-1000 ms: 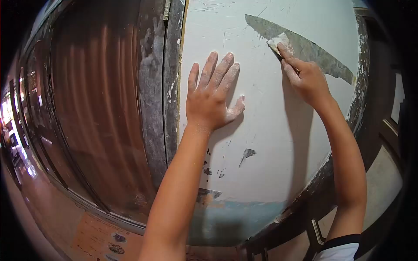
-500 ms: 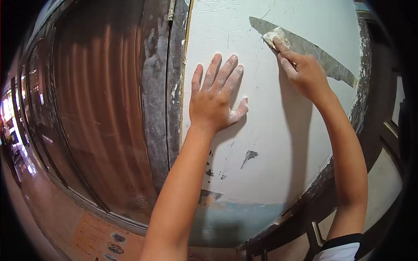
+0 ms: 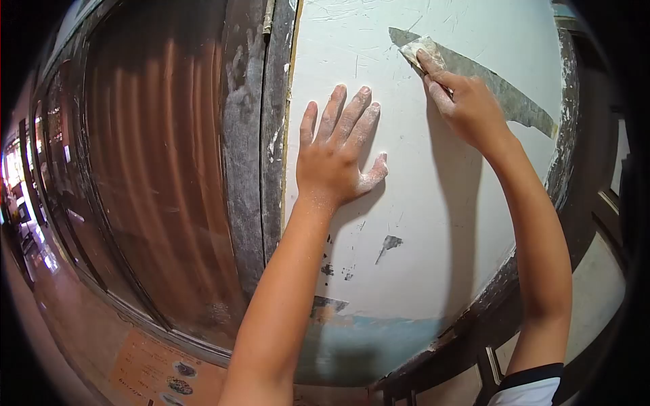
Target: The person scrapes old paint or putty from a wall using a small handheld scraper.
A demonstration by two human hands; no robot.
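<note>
My left hand (image 3: 336, 152) lies flat on a white-coated panel (image 3: 399, 183), its fingers spread and dusted with white powder. High on the panel, my right hand (image 3: 464, 95) grips a small flat scraper (image 3: 425, 52) caked in whitish material; its handle is hidden by the fingers. The scraper touches the panel at the upper edge of a long, pointed grey patch (image 3: 494, 86) where the white layer is off. White dust also covers the right fingertips. Below the left hand, a smaller grey patch (image 3: 391, 241) and several dark specks show through the coating.
A dark, worn wooden frame (image 3: 244, 135) with a hinge (image 3: 268, 19) borders the panel at left. Beyond it is glass with brown curtain folds (image 3: 162, 135) behind. Chipped dark trim (image 3: 567, 115) runs down the right. An orange printed sheet (image 3: 159, 369) is at lower left.
My right hand has shifted slightly left and up with the scraper along the grey patch's edge. The left hand stays in place on the panel.
</note>
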